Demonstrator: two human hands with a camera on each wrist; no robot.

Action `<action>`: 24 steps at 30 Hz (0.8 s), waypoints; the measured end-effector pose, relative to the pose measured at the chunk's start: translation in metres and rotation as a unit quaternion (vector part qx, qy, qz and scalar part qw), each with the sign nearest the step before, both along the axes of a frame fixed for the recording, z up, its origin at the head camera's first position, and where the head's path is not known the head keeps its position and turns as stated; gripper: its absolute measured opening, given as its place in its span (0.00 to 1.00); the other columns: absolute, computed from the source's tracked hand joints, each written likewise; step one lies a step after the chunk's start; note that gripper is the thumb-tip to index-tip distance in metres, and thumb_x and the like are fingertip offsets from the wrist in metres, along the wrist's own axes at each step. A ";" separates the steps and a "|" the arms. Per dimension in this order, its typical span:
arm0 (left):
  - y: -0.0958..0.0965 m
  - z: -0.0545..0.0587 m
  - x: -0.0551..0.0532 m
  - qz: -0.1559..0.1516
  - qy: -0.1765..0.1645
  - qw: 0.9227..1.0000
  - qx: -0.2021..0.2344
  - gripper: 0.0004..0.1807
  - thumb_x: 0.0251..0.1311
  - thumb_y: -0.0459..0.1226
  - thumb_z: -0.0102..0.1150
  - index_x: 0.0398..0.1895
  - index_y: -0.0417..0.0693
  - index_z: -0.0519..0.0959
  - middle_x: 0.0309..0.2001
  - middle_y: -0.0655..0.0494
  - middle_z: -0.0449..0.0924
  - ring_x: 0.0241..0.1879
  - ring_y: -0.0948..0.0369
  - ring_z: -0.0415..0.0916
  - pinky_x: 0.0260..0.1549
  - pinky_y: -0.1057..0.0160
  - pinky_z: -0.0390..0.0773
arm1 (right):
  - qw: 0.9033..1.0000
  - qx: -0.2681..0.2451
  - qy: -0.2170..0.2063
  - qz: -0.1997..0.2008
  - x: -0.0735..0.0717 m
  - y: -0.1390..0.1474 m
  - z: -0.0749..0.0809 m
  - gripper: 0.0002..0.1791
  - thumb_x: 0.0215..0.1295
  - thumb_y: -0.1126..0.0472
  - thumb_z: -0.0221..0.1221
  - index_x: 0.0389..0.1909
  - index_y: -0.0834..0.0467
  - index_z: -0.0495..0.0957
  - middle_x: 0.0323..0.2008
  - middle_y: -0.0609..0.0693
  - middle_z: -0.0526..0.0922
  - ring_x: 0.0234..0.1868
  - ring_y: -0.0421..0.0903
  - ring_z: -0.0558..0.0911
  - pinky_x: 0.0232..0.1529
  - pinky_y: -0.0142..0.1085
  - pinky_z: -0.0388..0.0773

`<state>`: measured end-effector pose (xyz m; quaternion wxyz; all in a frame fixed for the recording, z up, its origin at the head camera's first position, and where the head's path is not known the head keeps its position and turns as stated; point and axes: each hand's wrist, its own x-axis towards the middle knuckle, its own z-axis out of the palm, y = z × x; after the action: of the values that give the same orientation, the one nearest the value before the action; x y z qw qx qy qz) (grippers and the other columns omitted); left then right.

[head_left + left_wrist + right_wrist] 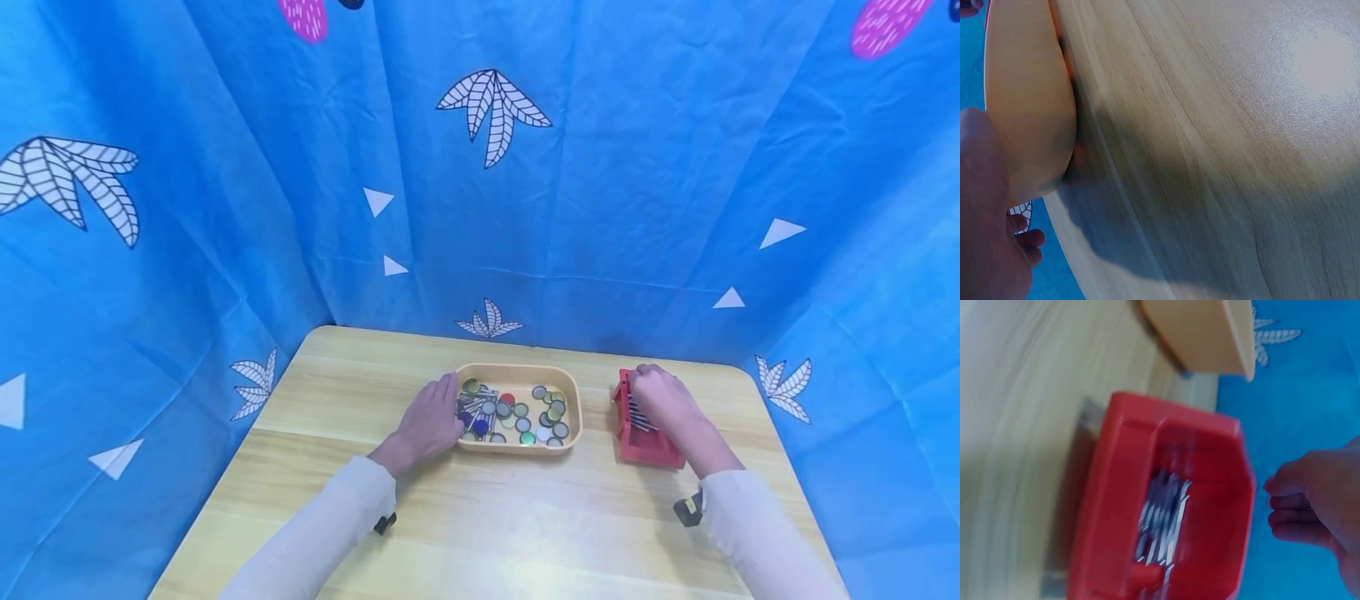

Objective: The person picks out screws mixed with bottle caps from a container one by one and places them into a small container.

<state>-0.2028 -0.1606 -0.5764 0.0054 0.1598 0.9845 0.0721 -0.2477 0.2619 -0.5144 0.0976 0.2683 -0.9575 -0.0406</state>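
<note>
My left hand point(429, 423) holds the left end of a shallow beige tray point(517, 448). In the left wrist view its thumb reaches the rim, and the other fingers are outside the wall. The tray holds many round bottle caps point(522, 423) and, at its left end, thin silver nail-like rods point(487, 392). Above a red open bin point(651, 451) is my right hand point(663, 398), its fingers loosely bent. Nothing shows between them in the right wrist view. Slim metal rods point(1163, 519) lie in the bin.
Both containers stand on a light wooden table point(480, 525). A blue patterned curtain point(637, 167) hangs behind the table and on both sides. The red bin stands to the right of the tray, with a gap of tabletop between them.
</note>
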 end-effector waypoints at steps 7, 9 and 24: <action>0.003 0.001 0.001 0.002 -0.006 1.000 0.008 0.47 0.63 0.46 0.52 0.81 0.32 0.49 0.80 0.34 0.56 0.78 0.42 0.59 0.79 0.48 0.61 | 0.993 -0.043 0.085 0.065 -0.003 -0.024 0.011 0.06 0.51 0.77 0.65 0.27 0.65 0.82 0.25 0.57 0.83 0.31 0.53 0.82 0.30 0.40 0.85; 0.003 0.002 0.002 0.002 -0.006 1.000 0.012 0.47 0.63 0.45 0.52 0.81 0.31 0.50 0.80 0.34 0.56 0.78 0.42 0.59 0.79 0.48 0.61 | 0.992 -0.054 0.087 0.076 -0.005 -0.033 0.013 0.04 0.52 0.75 0.66 0.28 0.65 0.83 0.26 0.56 0.84 0.31 0.53 0.82 0.33 0.40 0.85; 0.002 0.001 0.001 0.003 -0.002 1.000 0.012 0.47 0.62 0.46 0.50 0.81 0.31 0.51 0.80 0.33 0.56 0.78 0.42 0.59 0.79 0.47 0.61 | 0.970 -0.151 0.006 0.188 -0.010 -0.118 0.009 0.07 0.64 0.67 0.68 0.42 0.60 0.88 0.40 0.53 0.89 0.44 0.50 0.88 0.48 0.38 0.88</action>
<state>-0.2016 -0.1588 -0.5752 0.0051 0.1573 0.9840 0.0838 -0.2579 0.1438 -0.5055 0.1486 0.4251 -0.8845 0.1222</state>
